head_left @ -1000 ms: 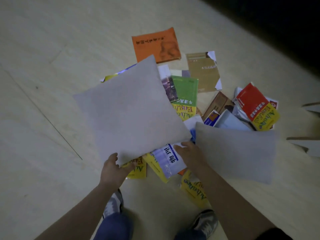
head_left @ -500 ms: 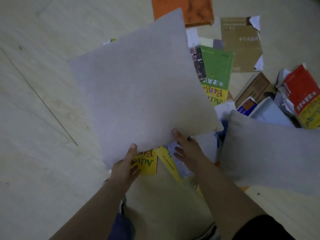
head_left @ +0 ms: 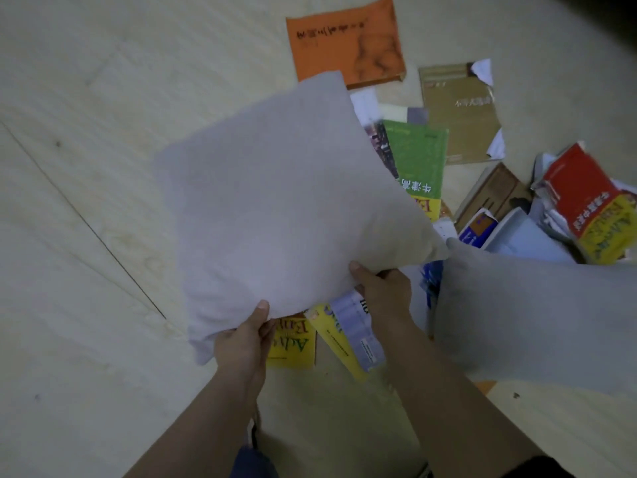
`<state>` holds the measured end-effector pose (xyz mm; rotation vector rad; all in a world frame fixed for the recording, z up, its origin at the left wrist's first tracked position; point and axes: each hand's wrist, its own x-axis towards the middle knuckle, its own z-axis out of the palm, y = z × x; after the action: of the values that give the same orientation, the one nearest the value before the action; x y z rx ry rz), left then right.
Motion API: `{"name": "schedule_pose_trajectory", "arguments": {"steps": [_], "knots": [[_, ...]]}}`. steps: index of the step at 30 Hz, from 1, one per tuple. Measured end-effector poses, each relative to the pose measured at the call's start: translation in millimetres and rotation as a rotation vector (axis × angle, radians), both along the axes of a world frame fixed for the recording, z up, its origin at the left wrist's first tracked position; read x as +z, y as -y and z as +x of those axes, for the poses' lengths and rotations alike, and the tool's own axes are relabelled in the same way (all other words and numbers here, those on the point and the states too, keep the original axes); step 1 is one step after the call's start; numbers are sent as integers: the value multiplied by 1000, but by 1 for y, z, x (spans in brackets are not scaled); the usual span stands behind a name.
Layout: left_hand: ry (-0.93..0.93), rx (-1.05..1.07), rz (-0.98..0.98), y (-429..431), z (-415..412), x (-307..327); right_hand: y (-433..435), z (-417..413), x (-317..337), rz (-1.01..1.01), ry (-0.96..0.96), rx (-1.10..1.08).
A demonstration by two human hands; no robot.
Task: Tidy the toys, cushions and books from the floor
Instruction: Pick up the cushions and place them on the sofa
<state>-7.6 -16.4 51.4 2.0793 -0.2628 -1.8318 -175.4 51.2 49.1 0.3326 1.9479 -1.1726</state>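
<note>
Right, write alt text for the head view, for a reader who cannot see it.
The left hand and right hand grip a grey cushion, held over books scattered on a wooden floor. A second cushion lies at right.

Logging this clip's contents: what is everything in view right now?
held cushion: one, pale grey, raised, centre
second cushion: one, pale grey, floor, right
orange book: one, orange, far end
tan book: one, tan, right of orange book
green book: one, green, beside held cushion
red book: one, red and yellow, far right
other books: several, mixed colours, around the cushions
floor: one, pale wood, underneath
left hand: one, grips held cushion's near edge
right hand: one, grips the same edge
</note>
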Motion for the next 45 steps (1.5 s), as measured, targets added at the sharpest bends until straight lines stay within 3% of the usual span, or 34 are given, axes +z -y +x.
{"name": "schedule_pose_trajectory", "arguments": {"steps": [7,13,18,26,37,45], "knots": [[-82,-49,-150,43,-25,111,44,-38,110,-29,-324,277],[-116,-120,-247,57,-48,221,43,-57,225,-38,-357,285],[-97,-245,-275,42,-65,315,-4,-61,322,-72,-252,162],[-74,-446,-315,-1,-93,444,-90,-61,436,41,-317,17],[-103,-690,-453,-109,-158,605,-223,-102,585,-49,-337,-177],[-227,-822,-552,-189,-212,653,-326,-142,668,-100,-447,-256]]}}
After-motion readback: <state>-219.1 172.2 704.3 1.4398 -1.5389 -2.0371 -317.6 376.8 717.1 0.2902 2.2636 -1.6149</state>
